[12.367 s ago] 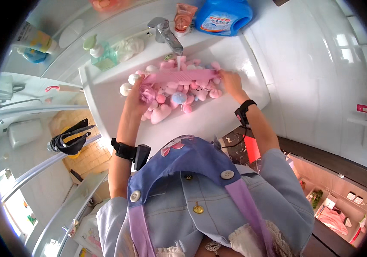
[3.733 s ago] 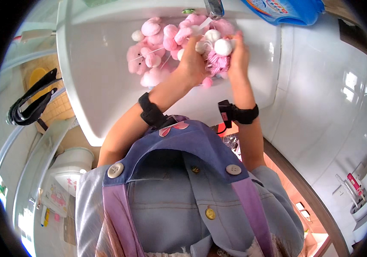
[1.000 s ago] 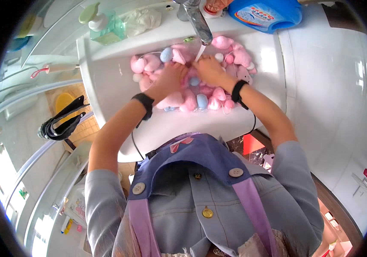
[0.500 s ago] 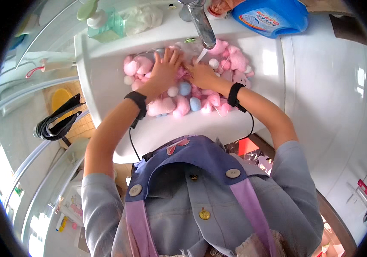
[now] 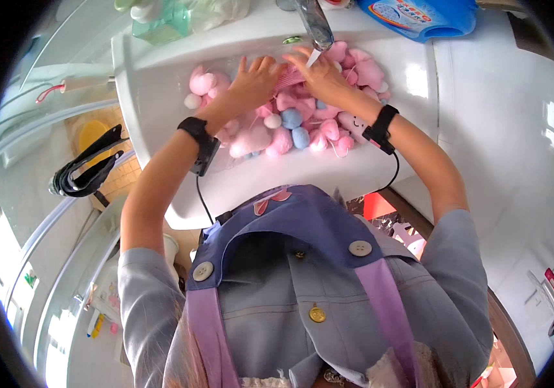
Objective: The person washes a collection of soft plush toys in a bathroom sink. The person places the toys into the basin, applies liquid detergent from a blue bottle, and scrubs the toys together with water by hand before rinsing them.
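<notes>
A heap of soft pink stuffed pieces [image 5: 251, 141] lies in the white sink [image 5: 151, 123], mixed with blue pompoms [image 5: 292, 118] and white pompoms [image 5: 272, 121]. At the far side of the heap, my left hand [image 5: 256, 83] has its fingers bent over a pink ribbed cloth [image 5: 290, 76]. From the other side my right hand [image 5: 321, 76] grips the same cloth, partly under the tap [image 5: 315, 26], where water runs beside its fingers. A grey-pink piece with a stitched smile [image 5: 352, 126] rests near my right wrist.
Behind the sink stand a green pump bottle [image 5: 160, 22], a clear crumpled bag [image 5: 218, 13] and a blue detergent jug [image 5: 419, 18]. Glass shelves hang at the left, with a black strap [image 5: 86, 171] draped over a rail. A tiled wall [image 5: 497, 129] rises at the right.
Both hands have lifted slightly and drawn toward the far edge of the sink, with the pink ribbed cloth now showing between them. The right hand has moved right, nearer the tap. The view has shifted.
</notes>
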{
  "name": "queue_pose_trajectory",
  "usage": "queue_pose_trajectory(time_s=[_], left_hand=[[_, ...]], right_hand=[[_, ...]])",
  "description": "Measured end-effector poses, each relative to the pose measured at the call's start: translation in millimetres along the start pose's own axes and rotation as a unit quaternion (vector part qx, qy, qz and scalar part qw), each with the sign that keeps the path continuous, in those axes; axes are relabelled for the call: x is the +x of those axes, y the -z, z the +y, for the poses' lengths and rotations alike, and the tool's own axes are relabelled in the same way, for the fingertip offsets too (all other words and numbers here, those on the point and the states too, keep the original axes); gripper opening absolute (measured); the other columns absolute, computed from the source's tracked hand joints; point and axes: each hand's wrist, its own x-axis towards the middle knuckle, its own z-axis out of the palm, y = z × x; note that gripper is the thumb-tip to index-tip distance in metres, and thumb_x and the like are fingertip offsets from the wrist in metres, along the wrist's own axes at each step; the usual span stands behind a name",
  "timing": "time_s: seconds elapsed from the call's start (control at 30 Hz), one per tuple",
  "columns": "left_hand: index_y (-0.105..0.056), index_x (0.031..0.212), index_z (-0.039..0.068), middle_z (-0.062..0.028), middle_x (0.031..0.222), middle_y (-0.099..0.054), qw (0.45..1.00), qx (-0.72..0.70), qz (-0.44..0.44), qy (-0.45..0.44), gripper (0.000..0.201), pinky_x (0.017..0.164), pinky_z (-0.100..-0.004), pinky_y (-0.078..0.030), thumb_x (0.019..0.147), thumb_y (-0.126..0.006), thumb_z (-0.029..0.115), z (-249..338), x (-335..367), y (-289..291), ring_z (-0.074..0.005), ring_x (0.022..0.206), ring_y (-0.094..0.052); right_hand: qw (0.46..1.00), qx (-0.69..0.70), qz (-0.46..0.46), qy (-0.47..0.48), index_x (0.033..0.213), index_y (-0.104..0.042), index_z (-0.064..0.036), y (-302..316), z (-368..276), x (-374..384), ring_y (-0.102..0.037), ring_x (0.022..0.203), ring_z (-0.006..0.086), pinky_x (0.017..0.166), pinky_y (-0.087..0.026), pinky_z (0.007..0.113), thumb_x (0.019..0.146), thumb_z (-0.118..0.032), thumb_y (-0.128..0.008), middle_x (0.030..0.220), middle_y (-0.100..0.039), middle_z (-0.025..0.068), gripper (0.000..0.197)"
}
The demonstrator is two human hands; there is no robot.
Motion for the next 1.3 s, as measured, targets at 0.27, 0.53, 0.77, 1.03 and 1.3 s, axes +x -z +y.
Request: queue_pose_trajectory(time_s=[0.27,0.53,0.77,1.03,1.3], left_hand=[[-0.045,0.116,0.007,-0.0156,0.122,-0.047,0.983,0.144,-0.114,0.003,0.042,0.088,-0.0551,-0.036,0.077,-0.055,0.022,12.7,-7.4,-14.5,-0.0292,0.115,-0.045],[-0.046,0.100,0.007,-0.0126,0.094,-0.061,0.968,-0.105,-0.197,0.114,0.026,0.078,-0.0427,-0.046,0.076,-0.054,0.015,-1.3,18.7,-17.8,-0.0326,0.087,-0.060],[-0.040,0.117,0.001,-0.0209,0.117,-0.047,0.994,-0.051,0.098,0.026,0.051,0.085,-0.0397,-0.042,0.075,-0.060,0.022,2.6,-30.3,13.4,-0.0318,0.110,-0.047],[-0.040,0.114,-0.005,-0.0177,0.110,-0.047,0.977,-0.046,-0.187,0.088,0.052,0.088,-0.0362,-0.040,0.074,-0.059,0.022,53.1,-68.5,-19.1,-0.0303,0.104,-0.047],[-0.050,0.102,0.001,-0.0171,0.083,-0.065,0.972,-0.086,-0.184,0.116,0.026,0.061,-0.0400,-0.053,0.080,-0.049,0.015,29.8,-27.6,-39.4,-0.0262,0.075,-0.065]], right_hand=[[0.964,-0.144,-0.222,-0.040,0.128,-0.042,-0.0087,-14.8,-44.1,-9.0,-0.053,0.101,0.0352,0.079,-0.043,0.047,0.078,-0.037,-0.054,0.122,-0.046,0.0195,0.058],[0.931,-0.157,-0.329,-0.012,0.089,-0.063,-0.0107,-21.1,-16.3,6.9,-0.064,0.075,0.0284,0.060,-0.049,0.046,0.075,-0.022,-0.054,0.074,-0.065,0.0100,0.020],[0.975,-0.060,-0.184,-0.113,0.122,-0.048,-0.0113,15.0,-20.5,-10.7,-0.057,0.092,0.0320,0.075,-0.046,0.043,0.077,-0.019,-0.054,0.102,-0.056,0.0166,0.046],[0.981,0.048,-0.174,-0.075,0.120,-0.036,0.0040,-26.3,-121.1,-45.5,-0.056,0.087,0.0333,0.066,-0.049,0.043,0.077,-0.020,-0.055,0.101,-0.048,0.0180,0.053],[0.961,0.152,-0.140,-0.185,0.109,-0.041,0.0006,-59.0,-85.6,-21.2,-0.058,0.081,0.0394,0.069,-0.047,0.045,0.076,-0.025,-0.058,0.103,-0.050,0.0257,0.045]])
